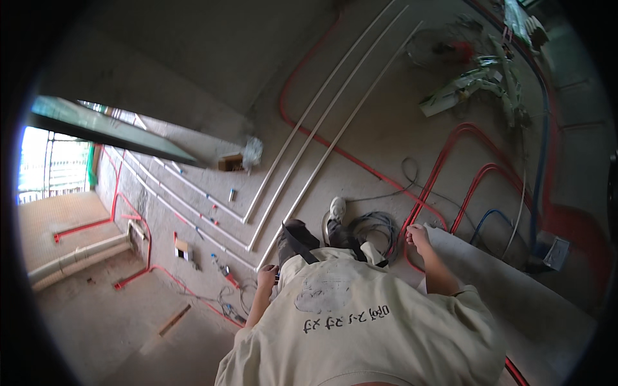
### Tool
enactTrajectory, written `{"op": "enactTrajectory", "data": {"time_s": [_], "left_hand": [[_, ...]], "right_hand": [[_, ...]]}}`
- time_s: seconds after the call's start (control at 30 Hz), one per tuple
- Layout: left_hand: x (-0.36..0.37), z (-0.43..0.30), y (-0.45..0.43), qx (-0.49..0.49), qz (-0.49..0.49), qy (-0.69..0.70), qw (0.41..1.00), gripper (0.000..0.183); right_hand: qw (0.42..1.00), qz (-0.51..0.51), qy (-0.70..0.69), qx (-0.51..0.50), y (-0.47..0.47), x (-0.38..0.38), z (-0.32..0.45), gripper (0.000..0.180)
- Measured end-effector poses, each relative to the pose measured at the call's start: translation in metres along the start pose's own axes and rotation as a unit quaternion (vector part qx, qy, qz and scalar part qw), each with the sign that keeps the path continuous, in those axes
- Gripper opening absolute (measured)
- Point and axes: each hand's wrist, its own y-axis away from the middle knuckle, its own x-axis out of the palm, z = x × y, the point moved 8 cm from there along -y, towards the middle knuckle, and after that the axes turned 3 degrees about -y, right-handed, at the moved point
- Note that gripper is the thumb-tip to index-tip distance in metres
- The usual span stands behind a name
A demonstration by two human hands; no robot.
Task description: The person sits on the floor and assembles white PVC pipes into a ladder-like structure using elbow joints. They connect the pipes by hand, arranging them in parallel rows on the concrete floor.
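My left hand [268,277] hangs beside my thigh, its fingers curled; something small and dark shows at its edge, too little to name. On the other side my right hand [416,237] is raised with fingers bent, near red conduits [427,193] that run over the floor; nothing plain shows in it. White plastic pipes [311,178] lie in parallel on the concrete floor before me and bend at an angle by my left leg. A coil of dark cable [374,227] rests beside my shoe [338,208].
An open cardboard box [183,250] and a red-bodied power tool [231,278] with cords lie on the floor. Another box [231,162] stands by clear plastic wrap. Tangled wrapping debris [449,99] lies farther off. Blue conduit [544,140] curves along one edge.
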Motion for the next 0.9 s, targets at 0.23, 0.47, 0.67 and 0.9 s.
{"op": "enactTrajectory", "data": {"time_s": [0.23,0.47,0.67,0.9], "left_hand": [[0.022,-0.140,-0.047,0.052,-0.017,-0.037,0.998,0.027],[0.096,-0.268,-0.107,-0.025,0.013,-0.076,0.997,0.022],[0.175,-0.407,-0.217,0.006,0.095,-0.174,0.980,0.023],[0.163,-0.923,-0.152,0.407,-0.073,-0.120,0.902,0.022]], "right_hand": [[0.998,-0.007,-0.017,-0.061,-0.053,-0.039,0.098,0.015],[0.999,-0.021,-0.021,0.023,-0.111,-0.089,0.145,0.018],[0.988,-0.070,-0.037,0.132,-0.106,-0.142,0.195,0.021],[0.967,-0.136,-0.121,0.180,-0.116,-0.186,0.265,0.025]]}}
